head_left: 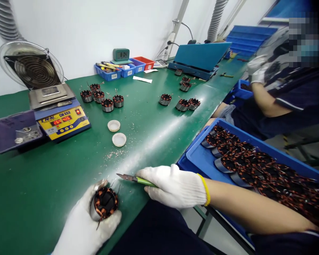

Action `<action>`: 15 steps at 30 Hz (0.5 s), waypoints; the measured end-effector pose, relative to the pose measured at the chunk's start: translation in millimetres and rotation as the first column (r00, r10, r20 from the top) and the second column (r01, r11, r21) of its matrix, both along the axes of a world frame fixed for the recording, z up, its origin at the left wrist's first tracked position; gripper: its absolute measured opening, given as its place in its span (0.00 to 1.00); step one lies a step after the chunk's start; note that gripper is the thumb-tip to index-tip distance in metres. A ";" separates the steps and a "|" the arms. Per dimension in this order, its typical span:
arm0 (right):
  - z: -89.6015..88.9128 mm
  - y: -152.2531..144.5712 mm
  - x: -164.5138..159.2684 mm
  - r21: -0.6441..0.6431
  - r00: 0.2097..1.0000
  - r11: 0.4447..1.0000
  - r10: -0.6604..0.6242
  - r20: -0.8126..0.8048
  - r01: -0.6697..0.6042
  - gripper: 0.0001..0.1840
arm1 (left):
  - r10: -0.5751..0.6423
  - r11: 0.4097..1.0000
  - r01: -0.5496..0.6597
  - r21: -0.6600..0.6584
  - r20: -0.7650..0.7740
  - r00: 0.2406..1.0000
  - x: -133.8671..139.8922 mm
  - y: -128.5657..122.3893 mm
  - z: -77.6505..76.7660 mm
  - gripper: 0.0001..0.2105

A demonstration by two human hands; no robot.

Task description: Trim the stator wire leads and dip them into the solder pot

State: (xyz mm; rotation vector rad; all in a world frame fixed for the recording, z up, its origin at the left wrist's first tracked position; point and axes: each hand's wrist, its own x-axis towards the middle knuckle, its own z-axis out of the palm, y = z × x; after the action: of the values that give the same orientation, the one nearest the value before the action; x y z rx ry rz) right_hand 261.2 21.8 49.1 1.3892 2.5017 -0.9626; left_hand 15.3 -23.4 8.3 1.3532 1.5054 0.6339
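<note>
My left hand (82,219), in a white glove, is closed around a motor stator (105,202) with copper windings, a black core and a silver outer ring. Thin wire ends stick out from its rim. Just to the right, my right hand (172,186), gloved in white with a yellow cuff, grips cutting pliers (136,179) with green handles. Their dark jaws point left toward the stator and stand apart from it. Small wire clippings (117,153) lie scattered on the green table beyond both hands, near two shallow white caps (119,139).
A blue bin (199,152) of stators stands at the right. Several stators (107,105) sit on the green table (55,177). At the left are a yellow-blue soldering pot unit (63,122) and a grey tray (5,132). A co-worker's gloved hands (257,69) are at the far right.
</note>
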 end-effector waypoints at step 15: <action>10.1 9.6 7.0 -0.331 0.995 0.942 0.024 -0.099 -0.055 0.11 | 0.035 0.998 -0.033 0.060 -0.034 0.999 3.9 0.4 4.7 0.30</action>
State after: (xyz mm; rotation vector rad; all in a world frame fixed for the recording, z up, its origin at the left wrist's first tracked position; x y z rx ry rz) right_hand 268.2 31.4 59.2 1.2086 2.2757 -1.3943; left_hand 19.1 -23.0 13.0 1.3921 1.5510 0.6843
